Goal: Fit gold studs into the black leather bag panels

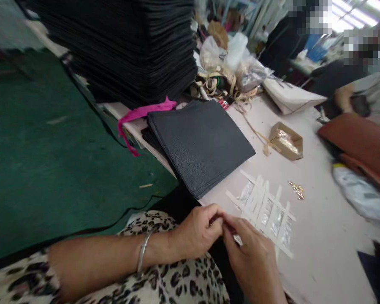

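At the table's near edge my left hand (196, 231) and my right hand (255, 255) meet, fingertips pinched together. Whatever they hold between them is too small or hidden to make out. Just beyond the left hand lies a stack of dark grey leather-like sheets (205, 145), its corner jutting over the edge. Strips of whitish tape (261, 202) are stuck in a grid over clear plastic on the tabletop, right beside my right hand. Farther right is a small heap of shiny gold-coloured metal pieces (297, 190).
A tall pile of black sheets (123, 46) rises at the back left, with a pink strip (145, 112) below it. A small cardboard box (286, 141) holds shiny pieces. Plastic bags (237, 55) crowd the back. Brown leather-like pieces (361, 145) lie at right, near another person's arm (345, 97).
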The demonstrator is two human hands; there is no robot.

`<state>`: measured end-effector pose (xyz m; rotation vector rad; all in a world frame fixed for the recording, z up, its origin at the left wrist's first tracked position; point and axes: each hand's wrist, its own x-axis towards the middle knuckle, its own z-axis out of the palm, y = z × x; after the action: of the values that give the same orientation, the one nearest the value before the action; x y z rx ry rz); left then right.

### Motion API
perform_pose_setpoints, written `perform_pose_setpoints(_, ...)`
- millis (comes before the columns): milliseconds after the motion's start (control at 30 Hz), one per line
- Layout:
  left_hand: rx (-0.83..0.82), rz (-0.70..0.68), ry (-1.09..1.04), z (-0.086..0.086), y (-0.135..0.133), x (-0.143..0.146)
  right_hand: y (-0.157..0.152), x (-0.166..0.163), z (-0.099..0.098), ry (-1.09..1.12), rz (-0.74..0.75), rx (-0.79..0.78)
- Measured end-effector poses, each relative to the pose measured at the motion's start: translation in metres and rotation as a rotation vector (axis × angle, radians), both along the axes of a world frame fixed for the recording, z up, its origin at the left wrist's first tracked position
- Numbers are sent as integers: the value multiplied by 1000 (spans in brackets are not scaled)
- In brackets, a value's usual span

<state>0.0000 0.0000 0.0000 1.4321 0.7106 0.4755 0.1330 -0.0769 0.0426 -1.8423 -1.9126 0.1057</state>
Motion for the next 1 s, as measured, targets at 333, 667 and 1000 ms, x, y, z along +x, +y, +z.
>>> perform_pose_setpoints(333,-156,1,42,-8,5,-1,-1,-1,-13,-80,11,-68)
perform_pose_setpoints(667,-459,31,-45,-14,4,-11,5,0,-25,77,76,-229)
perform_pose_setpoints(1000,-558,43,-155,3,22,-37,35,-4,-21,310,181,-144)
